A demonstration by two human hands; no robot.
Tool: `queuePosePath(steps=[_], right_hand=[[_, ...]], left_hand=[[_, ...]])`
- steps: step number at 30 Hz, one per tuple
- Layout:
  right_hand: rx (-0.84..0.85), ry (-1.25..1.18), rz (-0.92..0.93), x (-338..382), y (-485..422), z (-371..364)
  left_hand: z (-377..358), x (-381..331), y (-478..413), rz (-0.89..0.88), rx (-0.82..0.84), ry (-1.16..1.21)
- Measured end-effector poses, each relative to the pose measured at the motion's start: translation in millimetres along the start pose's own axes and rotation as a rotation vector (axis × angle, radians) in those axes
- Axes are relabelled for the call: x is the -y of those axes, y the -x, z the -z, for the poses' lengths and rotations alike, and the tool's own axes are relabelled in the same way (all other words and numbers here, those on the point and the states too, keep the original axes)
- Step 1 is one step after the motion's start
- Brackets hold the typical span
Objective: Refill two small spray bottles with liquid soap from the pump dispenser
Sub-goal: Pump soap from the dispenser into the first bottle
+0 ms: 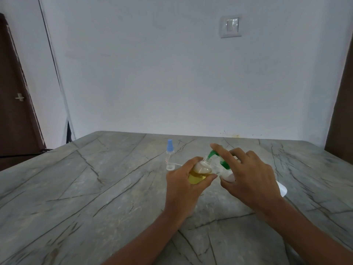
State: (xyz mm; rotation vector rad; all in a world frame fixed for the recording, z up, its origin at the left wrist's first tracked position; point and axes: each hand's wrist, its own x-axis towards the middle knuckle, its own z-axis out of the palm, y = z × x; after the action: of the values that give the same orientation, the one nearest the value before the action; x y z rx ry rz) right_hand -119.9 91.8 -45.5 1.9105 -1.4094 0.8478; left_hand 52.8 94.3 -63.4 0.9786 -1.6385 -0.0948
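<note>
Veined grey stone table (pixel 95 188), white wall (pixel 172 73) behind: left hand (pixel 181 188) grips soap-filled bottle (pixel 200 172), right hand's (pixel 252 178) straight forefinger (pixel 223 152) presses pump (pixel 211 154).

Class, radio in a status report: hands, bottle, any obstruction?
Left hand grips spray bottle under nozzle. Right hand presses pump dispenser. Capped second bottle stands behind, apart.
</note>
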Motion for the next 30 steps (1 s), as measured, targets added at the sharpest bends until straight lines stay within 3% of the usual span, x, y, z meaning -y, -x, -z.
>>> queuePosePath(steps=[10,30], right_hand=[[0.050,-0.007,0.002,-4.1,0.3,-1.0],[-0.036,-0.003,-0.001,-2.7,0.8,-2.5]], left_hand=[[0.3,-1.9,0.1,0.009,-0.002,0.066],[-1.8,-1.0,0.3,-0.038,0.002,0.069]])
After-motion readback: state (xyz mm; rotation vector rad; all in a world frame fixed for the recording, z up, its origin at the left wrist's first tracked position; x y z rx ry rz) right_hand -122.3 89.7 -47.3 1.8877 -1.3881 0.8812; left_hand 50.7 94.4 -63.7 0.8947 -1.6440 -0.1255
